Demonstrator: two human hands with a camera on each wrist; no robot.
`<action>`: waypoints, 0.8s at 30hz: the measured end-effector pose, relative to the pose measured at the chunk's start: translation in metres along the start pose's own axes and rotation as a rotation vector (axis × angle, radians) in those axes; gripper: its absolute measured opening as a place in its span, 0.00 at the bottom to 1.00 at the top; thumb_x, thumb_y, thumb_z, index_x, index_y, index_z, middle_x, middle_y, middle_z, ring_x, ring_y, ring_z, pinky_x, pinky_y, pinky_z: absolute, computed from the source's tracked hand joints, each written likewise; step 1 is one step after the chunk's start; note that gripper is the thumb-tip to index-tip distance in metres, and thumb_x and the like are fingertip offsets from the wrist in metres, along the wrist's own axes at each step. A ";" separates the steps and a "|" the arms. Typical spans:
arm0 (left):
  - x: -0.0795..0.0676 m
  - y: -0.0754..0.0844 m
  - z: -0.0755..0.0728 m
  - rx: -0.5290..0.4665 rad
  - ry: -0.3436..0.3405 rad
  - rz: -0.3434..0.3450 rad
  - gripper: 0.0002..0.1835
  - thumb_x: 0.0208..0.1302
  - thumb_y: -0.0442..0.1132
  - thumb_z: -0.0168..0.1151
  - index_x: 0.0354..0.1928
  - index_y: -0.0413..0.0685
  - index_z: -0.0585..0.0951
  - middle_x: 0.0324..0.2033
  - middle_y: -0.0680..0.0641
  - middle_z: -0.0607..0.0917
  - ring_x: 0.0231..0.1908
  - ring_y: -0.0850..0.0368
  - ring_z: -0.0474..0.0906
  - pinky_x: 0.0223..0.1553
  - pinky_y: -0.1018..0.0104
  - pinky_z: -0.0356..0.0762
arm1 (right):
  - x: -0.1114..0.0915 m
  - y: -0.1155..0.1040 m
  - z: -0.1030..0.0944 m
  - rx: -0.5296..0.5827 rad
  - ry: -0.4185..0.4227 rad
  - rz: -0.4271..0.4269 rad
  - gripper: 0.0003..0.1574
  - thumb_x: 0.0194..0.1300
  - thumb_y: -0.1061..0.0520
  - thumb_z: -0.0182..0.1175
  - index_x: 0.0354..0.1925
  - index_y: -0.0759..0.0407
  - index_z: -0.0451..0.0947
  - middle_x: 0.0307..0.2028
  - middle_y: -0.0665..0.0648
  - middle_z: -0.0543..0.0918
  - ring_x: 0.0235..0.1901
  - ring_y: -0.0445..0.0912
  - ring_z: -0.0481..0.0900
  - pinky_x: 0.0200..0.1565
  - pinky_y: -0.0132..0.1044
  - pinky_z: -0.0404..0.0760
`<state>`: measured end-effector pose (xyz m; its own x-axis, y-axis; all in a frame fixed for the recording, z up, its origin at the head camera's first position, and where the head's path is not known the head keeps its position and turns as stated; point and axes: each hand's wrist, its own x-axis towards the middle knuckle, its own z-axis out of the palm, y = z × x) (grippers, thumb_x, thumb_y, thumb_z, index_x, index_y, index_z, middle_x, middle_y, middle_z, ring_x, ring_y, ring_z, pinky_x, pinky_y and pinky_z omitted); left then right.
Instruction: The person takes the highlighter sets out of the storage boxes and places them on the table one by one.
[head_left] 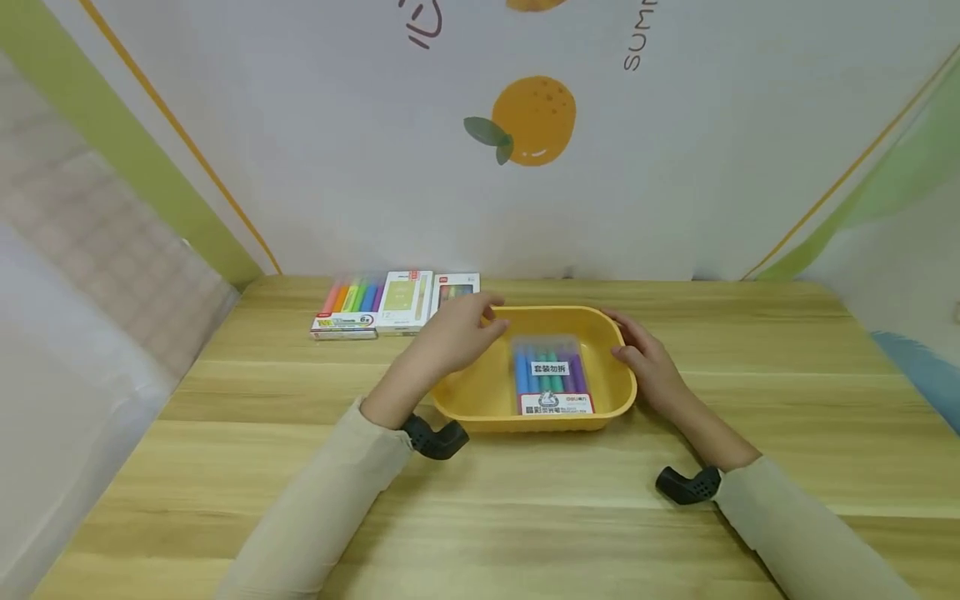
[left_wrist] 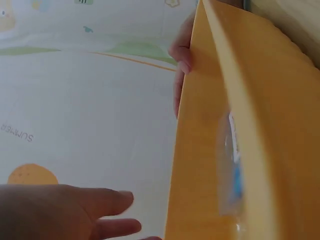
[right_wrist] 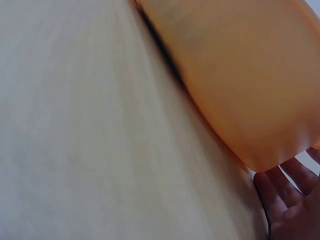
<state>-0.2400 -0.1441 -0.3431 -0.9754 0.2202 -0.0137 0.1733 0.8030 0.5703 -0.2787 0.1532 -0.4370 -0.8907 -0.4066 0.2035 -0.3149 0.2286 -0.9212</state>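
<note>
A yellow plastic basket [head_left: 480, 423] sits on the table. Inside lies a clear pack of highlighters [head_left: 555, 383], with blue, green and purple pens and a white label. My left hand [head_left: 463, 332] hovers above the basket's left end, holding nothing. Its fingers look loosely extended and apart from the rim in the left wrist view. At the opposite end, my right hand [head_left: 651, 367] grips the basket, thumb over the rim and fingers along the outside. Several fingers [right_wrist: 287, 187] touch the basket's outer wall in the right wrist view.
Along the table's back edge, left of the basket, stand a pack of coloured highlighters [head_left: 348, 302], a white and green box [head_left: 403, 300] and a white box with a window [head_left: 456, 285], partly hidden by my left hand. A printed cloth [head_left: 360, 167] hangs behind the wooden table [head_left: 540, 508].
</note>
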 end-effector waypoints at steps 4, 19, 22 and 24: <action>0.005 0.015 0.005 0.057 0.010 -0.010 0.26 0.76 0.49 0.56 0.70 0.46 0.72 0.63 0.42 0.81 0.61 0.47 0.79 0.59 0.51 0.80 | -0.001 0.001 -0.004 -0.005 0.000 -0.020 0.34 0.74 0.64 0.45 0.76 0.63 0.58 0.63 0.77 0.72 0.48 0.33 0.80 0.45 0.26 0.84; 0.001 -0.003 0.007 -0.005 0.283 0.011 0.18 0.74 0.44 0.58 0.61 0.47 0.80 0.47 0.45 0.86 0.38 0.52 0.83 0.35 0.61 0.82 | 0.000 0.003 0.004 0.029 -0.036 -0.009 0.35 0.74 0.64 0.43 0.76 0.63 0.56 0.69 0.75 0.67 0.53 0.34 0.78 0.48 0.27 0.83; 0.003 0.001 0.008 -0.003 0.226 0.036 0.17 0.75 0.47 0.56 0.59 0.48 0.81 0.42 0.48 0.87 0.32 0.56 0.81 0.28 0.66 0.77 | -0.001 0.002 0.000 0.010 -0.024 -0.011 0.34 0.74 0.63 0.43 0.76 0.62 0.56 0.69 0.75 0.67 0.53 0.34 0.78 0.47 0.26 0.84; 0.003 0.005 0.009 0.000 0.175 0.033 0.18 0.76 0.48 0.55 0.59 0.49 0.81 0.42 0.49 0.88 0.28 0.56 0.80 0.25 0.67 0.75 | -0.001 0.001 -0.002 0.011 -0.018 -0.012 0.34 0.75 0.63 0.43 0.77 0.62 0.56 0.69 0.75 0.67 0.53 0.34 0.79 0.47 0.26 0.84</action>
<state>-0.2413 -0.1341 -0.3482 -0.9781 0.1464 0.1480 0.2052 0.7968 0.5683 -0.2785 0.1559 -0.4376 -0.8805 -0.4255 0.2089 -0.3221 0.2136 -0.9223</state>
